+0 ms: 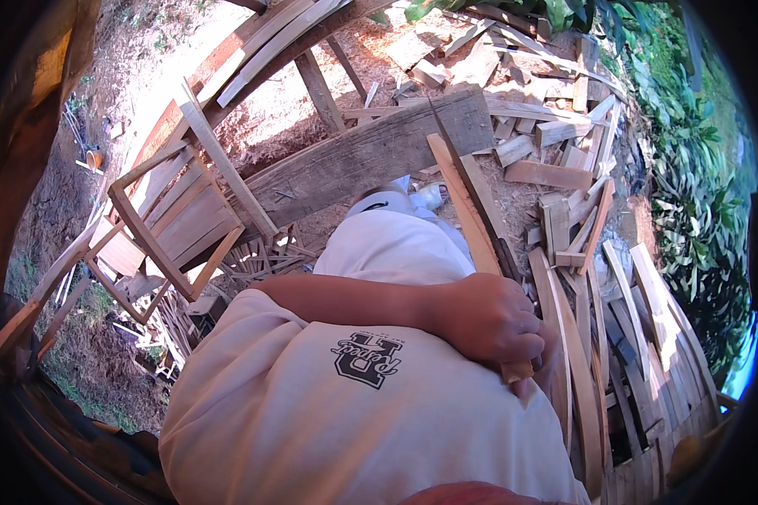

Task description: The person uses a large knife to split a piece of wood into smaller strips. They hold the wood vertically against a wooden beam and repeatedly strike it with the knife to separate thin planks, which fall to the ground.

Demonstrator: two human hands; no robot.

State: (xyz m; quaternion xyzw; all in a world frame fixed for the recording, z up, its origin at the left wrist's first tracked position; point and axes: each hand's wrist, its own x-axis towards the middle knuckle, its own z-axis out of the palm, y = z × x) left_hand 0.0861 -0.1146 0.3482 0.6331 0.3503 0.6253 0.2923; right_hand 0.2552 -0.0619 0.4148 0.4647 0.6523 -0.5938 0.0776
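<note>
My left forearm crosses in front of my pale shirt, and my left hand (490, 321) is closed around the near end of a long wooden strip (465, 206). The strip slants up and away from me, with a light face and a darker edge beside it; I cannot tell whether this is one piece or two held together. Below the fist a short bit of the wood's end shows. Just right of it is part of my right hand (549, 349), blurred and mostly hidden behind the left, close to the same wood. Its fingers cannot be made out.
A wide weathered plank (370, 156) lies across a workbench ahead. On the left stands a wooden frame (152, 223) with thin legs. Offcuts (547, 172) are heaped at the far right, with long slats (648, 337) along the near right. Leafy plants (691, 168) border that side.
</note>
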